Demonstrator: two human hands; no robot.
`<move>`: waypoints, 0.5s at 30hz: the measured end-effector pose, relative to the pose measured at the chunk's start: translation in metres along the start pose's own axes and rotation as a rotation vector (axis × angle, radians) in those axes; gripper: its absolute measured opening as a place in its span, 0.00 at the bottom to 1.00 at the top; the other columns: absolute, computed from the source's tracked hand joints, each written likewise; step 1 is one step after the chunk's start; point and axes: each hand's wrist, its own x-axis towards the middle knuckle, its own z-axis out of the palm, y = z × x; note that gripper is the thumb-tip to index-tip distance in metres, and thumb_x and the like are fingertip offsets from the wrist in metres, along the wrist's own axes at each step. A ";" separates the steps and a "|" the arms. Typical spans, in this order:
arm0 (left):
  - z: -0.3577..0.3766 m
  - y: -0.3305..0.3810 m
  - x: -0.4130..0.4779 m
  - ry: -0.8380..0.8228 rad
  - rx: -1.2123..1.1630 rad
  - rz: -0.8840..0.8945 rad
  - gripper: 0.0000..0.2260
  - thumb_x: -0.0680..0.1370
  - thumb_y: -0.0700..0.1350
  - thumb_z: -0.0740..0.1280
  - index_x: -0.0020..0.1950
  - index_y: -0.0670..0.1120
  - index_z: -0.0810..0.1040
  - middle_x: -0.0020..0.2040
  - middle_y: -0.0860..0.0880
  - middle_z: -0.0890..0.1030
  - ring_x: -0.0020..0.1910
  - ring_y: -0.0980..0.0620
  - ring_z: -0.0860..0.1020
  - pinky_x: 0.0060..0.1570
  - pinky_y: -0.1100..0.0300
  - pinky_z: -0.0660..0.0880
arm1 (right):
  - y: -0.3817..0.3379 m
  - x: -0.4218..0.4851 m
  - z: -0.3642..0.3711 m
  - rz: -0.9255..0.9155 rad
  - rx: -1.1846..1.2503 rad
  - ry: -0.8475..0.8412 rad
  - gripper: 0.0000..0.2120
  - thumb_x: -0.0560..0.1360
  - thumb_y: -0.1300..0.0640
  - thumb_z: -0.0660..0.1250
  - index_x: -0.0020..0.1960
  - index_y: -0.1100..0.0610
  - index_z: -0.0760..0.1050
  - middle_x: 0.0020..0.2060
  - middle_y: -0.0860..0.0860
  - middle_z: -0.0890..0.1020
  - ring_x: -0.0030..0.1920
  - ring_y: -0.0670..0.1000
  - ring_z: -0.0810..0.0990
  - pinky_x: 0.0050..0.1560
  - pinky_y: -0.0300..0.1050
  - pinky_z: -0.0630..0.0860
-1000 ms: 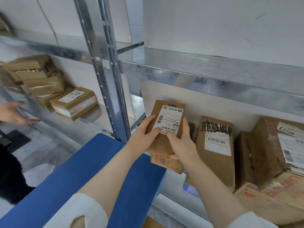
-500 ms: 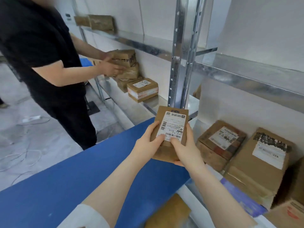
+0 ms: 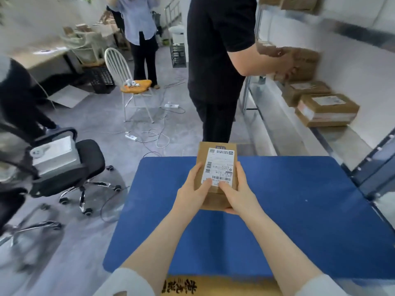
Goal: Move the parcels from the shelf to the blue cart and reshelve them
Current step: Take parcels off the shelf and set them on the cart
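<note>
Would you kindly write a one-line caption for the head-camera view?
The left hand and right hand hold a labelled parcel over the blue cart; a person in black works at the shelf.

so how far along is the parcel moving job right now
Early on. One parcel is off the shelf, held by the left hand and right hand above the blue cart, not yet set down. Other parcels sit on the shelf, so most loading and all reshelving look left.
</note>
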 end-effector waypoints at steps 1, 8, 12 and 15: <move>-0.013 -0.008 0.002 0.038 -0.007 -0.010 0.20 0.77 0.58 0.62 0.64 0.76 0.60 0.56 0.69 0.75 0.55 0.62 0.75 0.51 0.59 0.77 | -0.001 0.006 0.015 -0.008 -0.008 -0.037 0.35 0.77 0.47 0.62 0.69 0.25 0.43 0.59 0.34 0.71 0.58 0.46 0.73 0.54 0.52 0.79; -0.099 -0.071 0.023 0.201 -0.045 -0.108 0.20 0.77 0.56 0.64 0.57 0.82 0.61 0.49 0.79 0.74 0.51 0.72 0.75 0.47 0.67 0.72 | 0.004 0.044 0.128 0.000 -0.064 -0.201 0.35 0.76 0.46 0.62 0.68 0.23 0.40 0.50 0.27 0.69 0.53 0.44 0.73 0.54 0.51 0.78; -0.136 -0.101 0.045 0.230 -0.027 -0.120 0.21 0.77 0.54 0.64 0.58 0.81 0.61 0.51 0.80 0.73 0.51 0.77 0.72 0.49 0.69 0.69 | 0.009 0.063 0.178 -0.013 -0.085 -0.224 0.36 0.76 0.45 0.62 0.68 0.23 0.40 0.54 0.30 0.71 0.54 0.44 0.73 0.58 0.53 0.77; -0.155 -0.112 0.064 0.225 0.011 -0.109 0.21 0.77 0.55 0.64 0.61 0.79 0.61 0.52 0.78 0.74 0.51 0.75 0.73 0.51 0.66 0.70 | 0.009 0.077 0.199 -0.038 -0.074 -0.186 0.35 0.76 0.45 0.62 0.65 0.21 0.39 0.54 0.28 0.71 0.53 0.41 0.74 0.58 0.53 0.77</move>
